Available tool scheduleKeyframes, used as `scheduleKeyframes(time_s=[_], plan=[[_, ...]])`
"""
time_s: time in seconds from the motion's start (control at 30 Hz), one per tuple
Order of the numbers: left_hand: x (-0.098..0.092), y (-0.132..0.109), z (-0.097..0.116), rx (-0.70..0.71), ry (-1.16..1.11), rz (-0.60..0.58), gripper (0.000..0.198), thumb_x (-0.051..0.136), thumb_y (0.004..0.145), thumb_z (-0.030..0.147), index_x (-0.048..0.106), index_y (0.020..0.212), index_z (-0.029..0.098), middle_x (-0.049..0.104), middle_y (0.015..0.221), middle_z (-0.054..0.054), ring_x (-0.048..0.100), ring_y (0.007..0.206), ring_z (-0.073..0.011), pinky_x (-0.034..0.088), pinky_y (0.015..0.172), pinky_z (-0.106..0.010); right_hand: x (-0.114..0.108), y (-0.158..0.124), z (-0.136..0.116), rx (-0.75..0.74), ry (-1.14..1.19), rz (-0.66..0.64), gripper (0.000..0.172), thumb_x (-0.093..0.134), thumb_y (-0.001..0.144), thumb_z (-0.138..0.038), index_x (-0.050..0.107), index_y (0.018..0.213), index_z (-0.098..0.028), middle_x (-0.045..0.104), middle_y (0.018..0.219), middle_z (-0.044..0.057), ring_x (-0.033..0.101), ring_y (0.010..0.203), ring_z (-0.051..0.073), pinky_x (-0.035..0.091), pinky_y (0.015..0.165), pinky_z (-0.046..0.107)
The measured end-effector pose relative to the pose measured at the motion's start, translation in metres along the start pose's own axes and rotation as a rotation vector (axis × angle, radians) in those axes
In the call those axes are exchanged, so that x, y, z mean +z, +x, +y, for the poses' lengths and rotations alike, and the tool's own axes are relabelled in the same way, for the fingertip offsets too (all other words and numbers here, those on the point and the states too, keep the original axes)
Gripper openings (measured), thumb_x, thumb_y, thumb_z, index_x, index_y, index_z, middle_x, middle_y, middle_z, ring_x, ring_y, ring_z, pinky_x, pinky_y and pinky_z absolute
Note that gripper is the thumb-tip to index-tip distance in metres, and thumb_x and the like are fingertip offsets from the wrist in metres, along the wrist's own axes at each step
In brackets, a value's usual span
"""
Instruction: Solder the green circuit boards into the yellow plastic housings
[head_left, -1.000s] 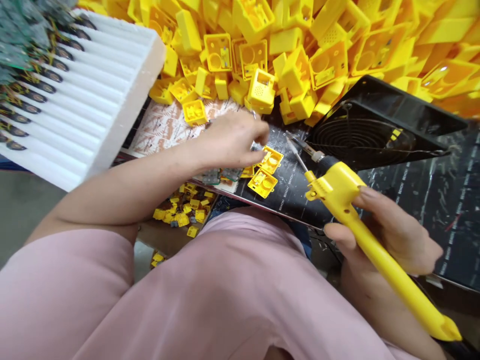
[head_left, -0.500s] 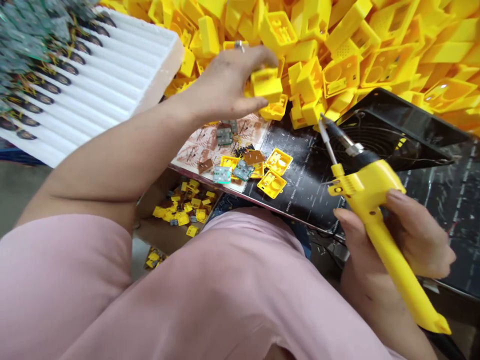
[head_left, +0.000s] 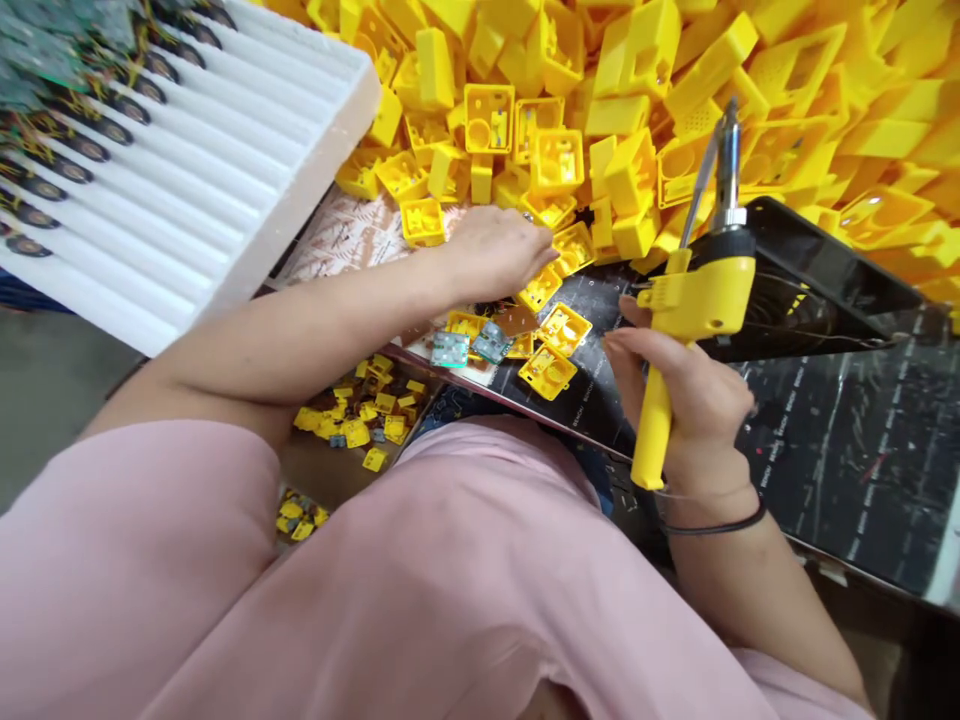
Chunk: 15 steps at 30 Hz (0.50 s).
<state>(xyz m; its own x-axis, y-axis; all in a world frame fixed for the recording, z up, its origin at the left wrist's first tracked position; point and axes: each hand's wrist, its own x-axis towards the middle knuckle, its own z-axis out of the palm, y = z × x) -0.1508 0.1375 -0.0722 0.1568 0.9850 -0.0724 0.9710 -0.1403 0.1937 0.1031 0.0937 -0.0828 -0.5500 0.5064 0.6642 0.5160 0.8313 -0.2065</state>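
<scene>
In my right hand (head_left: 694, 395) is a yellow soldering gun (head_left: 701, 300), its metal tip and thin feed tube pointing up toward the heap. My fingers wrap around its handle. My left hand (head_left: 502, 250) is down low over the bench, fingers curled over a small yellow plastic casing (head_left: 540, 290); the grip is partly hidden under the hand. Another yellow casing (head_left: 574, 248) lies by its fingertips. Closer to me are two open yellow casings (head_left: 564, 328), face up. Beside them sit a green circuit board (head_left: 450, 350), a grey-green board (head_left: 491, 342) and a brown board (head_left: 516, 321).
A large heap of yellow casings (head_left: 630, 60) fills the back. At the left, a ridged white foam block (head_left: 285, 120) carries boards with wired round speakers (head_left: 67, 170). A black fan-like frame (head_left: 825, 270) stands behind the soldering gun. Below the bench edge is a box of small yellow parts (head_left: 360, 410).
My left hand has come down from the heap to the bench with a yellow casing. My right hand has moved left, turning the soldering gun more upright.
</scene>
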Motion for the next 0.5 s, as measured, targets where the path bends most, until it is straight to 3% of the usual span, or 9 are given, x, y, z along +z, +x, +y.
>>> scheduleKeyframes(time_s=[0.17,0.33,0.43,0.5], plan=[[-0.016,0.001,-0.013,0.05,-0.169,-0.104,0.037,0.045,0.106,0.034,0.078,0.117,0.021,0.079,0.114,-0.007,0.074,0.111,-0.0243,0.053,0.093,-0.033,0.022,0.029,0.008,-0.092,0.056,-0.104,0.031,0.068,0.1,-0.022,0.065,0.13,-0.026,0.078,0.101,0.002,0.077,0.085,0.021,0.06,0.074,0.029],[-0.051,-0.025,-0.039,-0.03,-0.155,0.0,0.041,0.05,0.097,0.014,0.077,0.128,0.02,0.08,0.125,-0.005,0.072,0.121,-0.023,0.053,0.108,-0.036,0.038,0.055,0.024,-0.166,0.087,-0.338,0.03,0.057,0.103,-0.024,0.061,0.133,-0.025,0.074,0.098,0.004,0.073,0.093,0.023,0.06,0.086,0.036],[-0.045,-0.044,-0.06,0.175,-0.094,-0.062,0.053,0.056,0.087,0.012,0.073,0.136,0.024,0.076,0.135,-0.003,0.069,0.126,-0.0242,0.051,0.114,-0.039,0.045,0.068,0.031,-0.274,0.095,-0.465,0.036,0.05,0.103,-0.018,0.058,0.138,-0.025,0.073,0.1,0.005,0.071,0.097,0.022,0.058,0.095,0.04],[-0.031,-0.049,-0.067,0.243,-0.041,-0.027,0.046,0.062,0.084,0.02,0.076,0.128,0.026,0.077,0.131,-0.004,0.07,0.121,-0.0263,0.052,0.11,-0.041,0.051,0.076,0.031,-0.318,0.069,-0.523,0.039,0.048,0.103,-0.018,0.056,0.141,-0.024,0.073,0.104,0.006,0.07,0.096,0.021,0.057,0.098,0.041]])
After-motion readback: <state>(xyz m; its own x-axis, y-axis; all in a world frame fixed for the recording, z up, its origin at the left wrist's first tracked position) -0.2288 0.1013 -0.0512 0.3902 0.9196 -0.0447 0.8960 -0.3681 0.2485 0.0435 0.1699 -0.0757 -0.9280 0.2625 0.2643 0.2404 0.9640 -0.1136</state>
